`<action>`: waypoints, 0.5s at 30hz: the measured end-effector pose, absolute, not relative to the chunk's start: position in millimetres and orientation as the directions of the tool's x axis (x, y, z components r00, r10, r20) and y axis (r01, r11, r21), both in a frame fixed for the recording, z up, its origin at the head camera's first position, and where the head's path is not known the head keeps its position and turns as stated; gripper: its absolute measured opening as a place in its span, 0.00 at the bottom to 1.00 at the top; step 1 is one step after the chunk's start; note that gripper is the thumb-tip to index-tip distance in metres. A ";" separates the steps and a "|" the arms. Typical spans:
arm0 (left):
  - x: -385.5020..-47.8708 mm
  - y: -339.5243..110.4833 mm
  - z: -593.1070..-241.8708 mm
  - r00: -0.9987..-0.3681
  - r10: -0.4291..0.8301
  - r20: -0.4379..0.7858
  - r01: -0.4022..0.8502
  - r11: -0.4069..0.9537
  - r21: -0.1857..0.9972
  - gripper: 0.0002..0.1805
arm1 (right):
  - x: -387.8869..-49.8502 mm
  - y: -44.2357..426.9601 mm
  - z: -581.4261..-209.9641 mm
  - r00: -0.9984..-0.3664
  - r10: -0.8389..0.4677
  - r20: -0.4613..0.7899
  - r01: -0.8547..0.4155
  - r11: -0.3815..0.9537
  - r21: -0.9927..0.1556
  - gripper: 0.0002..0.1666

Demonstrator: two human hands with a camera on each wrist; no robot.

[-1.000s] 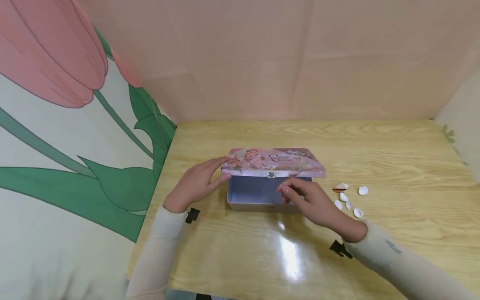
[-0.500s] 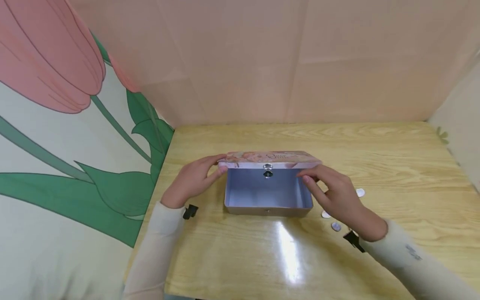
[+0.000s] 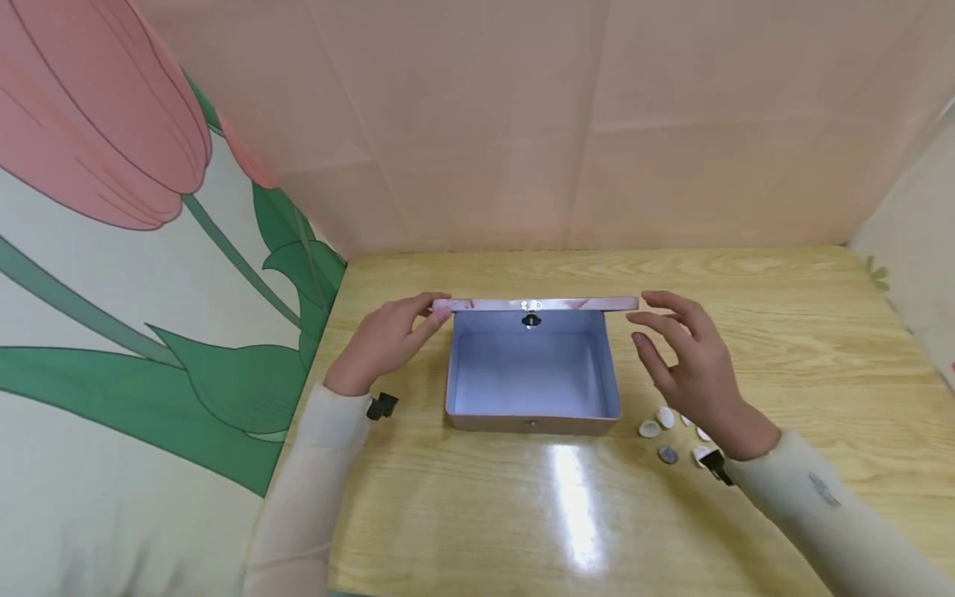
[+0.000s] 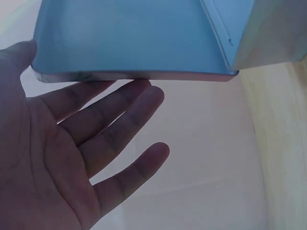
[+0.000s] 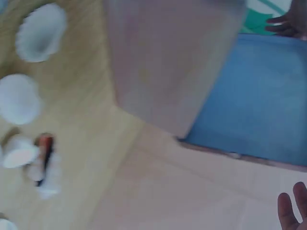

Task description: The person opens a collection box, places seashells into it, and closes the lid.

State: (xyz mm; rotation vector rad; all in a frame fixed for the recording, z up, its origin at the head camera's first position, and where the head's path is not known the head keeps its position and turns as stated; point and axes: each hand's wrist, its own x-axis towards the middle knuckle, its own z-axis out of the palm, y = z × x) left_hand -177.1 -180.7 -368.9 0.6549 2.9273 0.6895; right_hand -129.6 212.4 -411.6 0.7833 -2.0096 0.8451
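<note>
While left fingers (image 4: 106, 109) hold it, the lid (image 4: 127, 38) is raised.

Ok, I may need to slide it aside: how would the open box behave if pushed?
The box looks stiff, its thin walls standing straight. It is probably light for its size, since nothing shows inside. A shove might swing the lid, which stands raised at the back.
</note>
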 end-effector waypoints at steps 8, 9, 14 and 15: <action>-186.6 -180.5 -373.1 -0.913 0.403 0.058 0.383 0.803 0.456 0.33 | -143.1 222.9 -432.1 -0.573 -0.313 0.757 -0.718 0.637 -0.281 0.29; -187.6 -180.6 -374.2 -0.913 0.403 0.064 0.384 0.797 0.465 0.32 | -143.9 223.5 -433.3 -0.583 -0.319 0.747 -0.712 0.643 -0.282 0.30; -192.6 -181.4 -379.3 -0.911 0.401 0.091 0.390 0.772 0.502 0.31 | -149.4 228.8 -439.6 -0.625 -0.353 0.696 -0.690 0.667 -0.282 0.34; -193.7 -181.6 -379.9 -0.913 0.397 0.093 0.387 0.770 0.508 0.31 | -150.9 230.2 -441.2 -0.635 -0.366 0.681 -0.686 0.672 -0.279 0.35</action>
